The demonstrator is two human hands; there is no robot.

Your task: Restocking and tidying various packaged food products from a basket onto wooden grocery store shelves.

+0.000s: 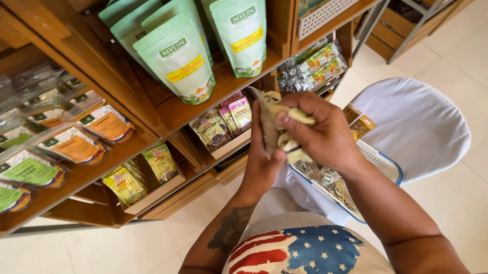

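one head cam, looking steeply down from above, shelf (201, 105) on its left, hands close up in the middle

bare forearms, a dark tattoo on the left one; cream shirt printed with a stars-and-stripes heart.
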